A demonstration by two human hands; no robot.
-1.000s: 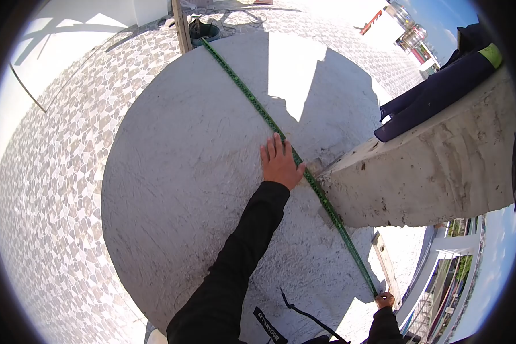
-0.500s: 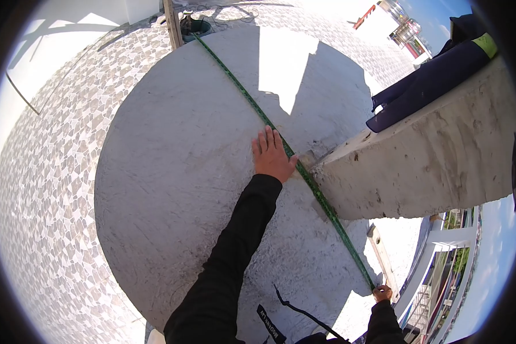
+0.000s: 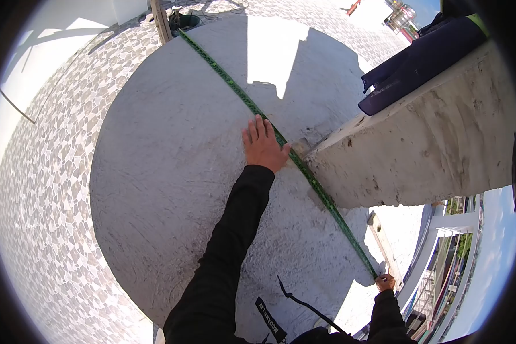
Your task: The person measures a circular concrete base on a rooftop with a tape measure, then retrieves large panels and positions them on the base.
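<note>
A green measuring tape [image 3: 231, 83] with dark markings runs diagonally across a round, rough concrete slab [image 3: 149, 172]. My left hand [image 3: 264, 149] lies palm down on the slab, fingers stretched, with the thumb side against the tape's edge near the middle. At the lower right, my right hand [image 3: 385, 282] is closed around the tape's near end; its fingertips are small and partly hidden. The far end of the tape reaches past the slab's upper edge.
A thick concrete beam [image 3: 418, 137] rises on the right, with dark blue clothing [image 3: 424, 69] draped over it. A flat strip [image 3: 381, 241] lies near my right hand. Beyond the slab stand a wooden post [image 3: 160, 22] and a dark green bucket [image 3: 188, 22]. Stone-patterned paving [image 3: 46, 212] surrounds it.
The view has shifted slightly, so the slab, beam and tape sit a little higher and further left. Both hands keep their places on the tape.
</note>
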